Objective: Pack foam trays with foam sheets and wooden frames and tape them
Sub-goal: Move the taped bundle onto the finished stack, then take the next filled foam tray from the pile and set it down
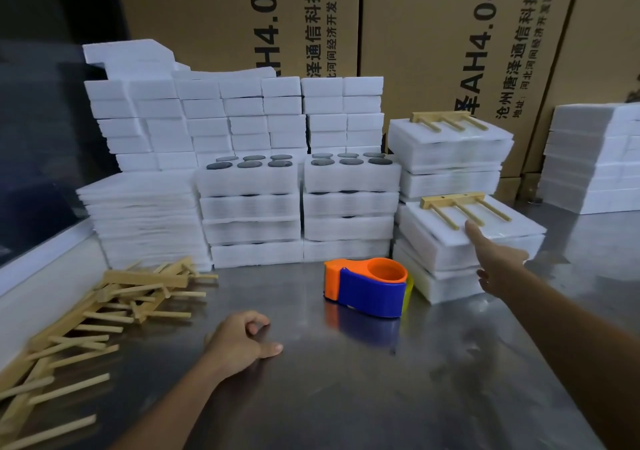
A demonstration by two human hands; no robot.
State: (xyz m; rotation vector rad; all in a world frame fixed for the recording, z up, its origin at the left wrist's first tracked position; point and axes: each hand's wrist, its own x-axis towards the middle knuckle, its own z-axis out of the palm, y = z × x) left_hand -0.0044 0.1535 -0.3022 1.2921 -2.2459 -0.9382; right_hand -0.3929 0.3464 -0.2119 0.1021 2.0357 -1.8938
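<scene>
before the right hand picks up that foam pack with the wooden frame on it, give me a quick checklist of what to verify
1. Right hand is at the pack: ok, its fingers reach onto the top foam sheet, just below the wooden frame.
2. Grip closed on the pack: not ok, the fingers are straight.
3. Frame lies flat on the sheet: ok, bar at the back, three pegs pointing forward.
4. Tape dispenser within reach: ok, on the metal table just left of the pack.
5. Left hand free to help: ok, resting on the table, holding nothing.
6. Pack already taped: cannot tell.
</scene>
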